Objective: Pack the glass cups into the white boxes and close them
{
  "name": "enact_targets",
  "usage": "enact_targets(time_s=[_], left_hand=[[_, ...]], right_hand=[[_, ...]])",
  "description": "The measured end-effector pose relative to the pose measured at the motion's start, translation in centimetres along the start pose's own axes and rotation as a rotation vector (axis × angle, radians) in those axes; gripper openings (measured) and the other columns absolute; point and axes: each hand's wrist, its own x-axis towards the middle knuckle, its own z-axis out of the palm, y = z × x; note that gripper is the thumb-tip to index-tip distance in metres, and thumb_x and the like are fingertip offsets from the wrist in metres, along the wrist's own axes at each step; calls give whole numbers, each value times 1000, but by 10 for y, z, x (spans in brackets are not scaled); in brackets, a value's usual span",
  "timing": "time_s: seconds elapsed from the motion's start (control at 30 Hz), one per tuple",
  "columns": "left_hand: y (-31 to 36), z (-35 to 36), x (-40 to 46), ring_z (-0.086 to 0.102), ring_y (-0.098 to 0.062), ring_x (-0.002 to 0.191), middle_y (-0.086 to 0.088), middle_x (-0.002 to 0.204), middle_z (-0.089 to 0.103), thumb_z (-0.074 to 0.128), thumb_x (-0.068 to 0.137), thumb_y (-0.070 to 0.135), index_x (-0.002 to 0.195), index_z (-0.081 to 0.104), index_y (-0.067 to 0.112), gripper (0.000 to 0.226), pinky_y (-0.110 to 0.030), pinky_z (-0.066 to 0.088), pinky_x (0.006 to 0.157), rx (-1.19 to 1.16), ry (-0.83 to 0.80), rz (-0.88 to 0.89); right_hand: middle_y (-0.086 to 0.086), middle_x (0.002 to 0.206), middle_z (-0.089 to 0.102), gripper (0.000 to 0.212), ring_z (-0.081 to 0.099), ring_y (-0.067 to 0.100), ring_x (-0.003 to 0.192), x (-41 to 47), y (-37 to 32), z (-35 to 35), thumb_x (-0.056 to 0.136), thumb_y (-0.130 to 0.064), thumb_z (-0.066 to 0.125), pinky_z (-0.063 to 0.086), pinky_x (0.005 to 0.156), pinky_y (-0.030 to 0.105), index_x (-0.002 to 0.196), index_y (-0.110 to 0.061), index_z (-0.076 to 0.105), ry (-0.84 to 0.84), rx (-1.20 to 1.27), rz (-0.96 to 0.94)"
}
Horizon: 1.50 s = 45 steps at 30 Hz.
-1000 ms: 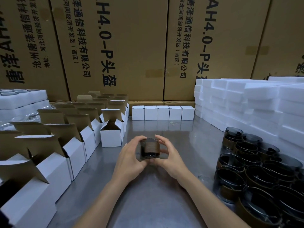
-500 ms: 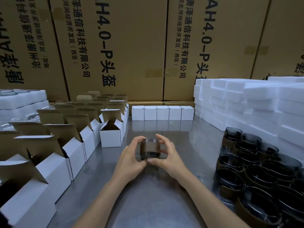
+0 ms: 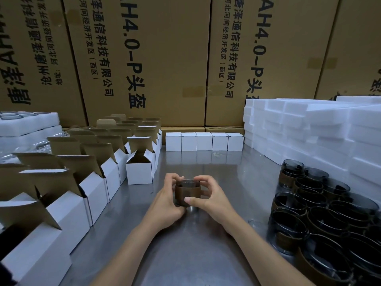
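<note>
A dark glass cup with a brown sleeve (image 3: pixel 187 193) stands upright at the middle of the metal table (image 3: pixel 206 254). My left hand (image 3: pixel 165 201) grips its left side and my right hand (image 3: pixel 210 198) grips its right side, thumb across the sleeve. An open white box (image 3: pixel 140 168) stands just beyond and left of the cup. More open white boxes (image 3: pixel 90 195) run in rows along the left. Several closed white boxes (image 3: pixel 204 141) line the back. Many sleeved glass cups (image 3: pixel 321 215) crowd the right.
Stacks of white foam blocks (image 3: pixel 309 129) fill the back right. Foam trays with glasses (image 3: pixel 24 124) sit at the far left. Large brown cartons (image 3: pixel 165 58) wall off the back of the table.
The cup was tipped on its side between my hands; both hands have turned it upright and lowered it toward the table.
</note>
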Motion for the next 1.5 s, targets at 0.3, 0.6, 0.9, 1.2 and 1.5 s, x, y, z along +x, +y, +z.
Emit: enact_targets(time_s=[0.3, 0.6, 0.9, 1.2, 1.5], left_hand=[[14, -1, -9, 54, -9, 95, 21, 108, 44, 57, 68, 37, 106, 28, 44, 49, -40, 52, 78, 133, -51, 31], [14, -13, 1, 55, 2, 101, 13, 102, 61, 53, 82, 40, 107, 54, 36, 26, -25, 44, 90, -206, 268, -27], [-9, -42, 51, 6, -28, 145, -10, 156, 18, 44, 94, 49, 137, 47, 33, 46, -46, 6, 117, 442, 308, -425], [-2, -39, 44, 43, -18, 121, 2, 118, 51, 54, 88, 42, 122, 61, 27, 38, -45, 0, 115, 634, 272, -229], [52, -6, 22, 49, -3, 102, 17, 103, 58, 44, 93, 49, 105, 67, 34, 30, -31, 36, 99, 307, 61, 69]], right_hand=[[2, 129, 42, 65, 47, 6, 109, -1, -5, -1, 75, 0, 72, 44, 70, 4, 127, -28, 44, -88, -179, 17], [-7, 106, 63, 20, 58, 2, 99, 1, -7, 1, 91, -35, 60, 43, 86, 17, 107, -23, 63, -68, 10, 111], [5, 102, 63, 21, 58, 7, 86, 3, -7, 3, 87, -5, 58, 43, 73, 14, 103, -18, 65, -68, -7, 85], [0, 76, 64, 21, 57, 13, 78, 5, -7, 2, 91, -8, 55, 43, 71, 28, 75, -12, 67, 1, 83, 76], [-5, 108, 60, 19, 55, 7, 102, 4, -9, 1, 94, -20, 56, 44, 83, 28, 112, -13, 59, 184, 164, 110]])
